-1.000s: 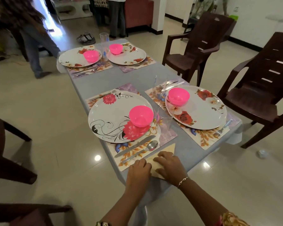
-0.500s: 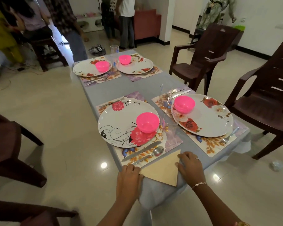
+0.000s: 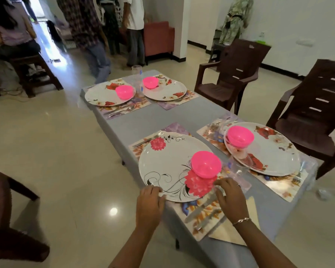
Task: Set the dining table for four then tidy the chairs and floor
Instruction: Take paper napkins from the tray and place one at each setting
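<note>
The grey-clothed counter (image 3: 162, 117), with two brown chairs (image 3: 238, 78) standing at its right, is carrying four floral plates (image 3: 275, 151) on four placemats (image 3: 278, 183), each plate holding one pink bowl (image 3: 206, 164). The left hand (image 3: 150, 204) and right hand (image 3: 231, 200) are gripping the nearest plate (image 3: 166, 167) by its near rim, fingers (image 3: 219, 182) curled over the edge, beside one knife (image 3: 193, 215) and one spoon (image 3: 209, 217).

We find the white floral plate (image 3: 168, 163) flat on its mat (image 3: 201, 230) at the table (image 3: 162, 117) edge. A pink bowl (image 3: 206, 164) stands upright on it. Knife (image 3: 198, 210) and spoon (image 3: 209, 221) lie alongside, napkin (image 3: 228, 235) beside them.
</note>
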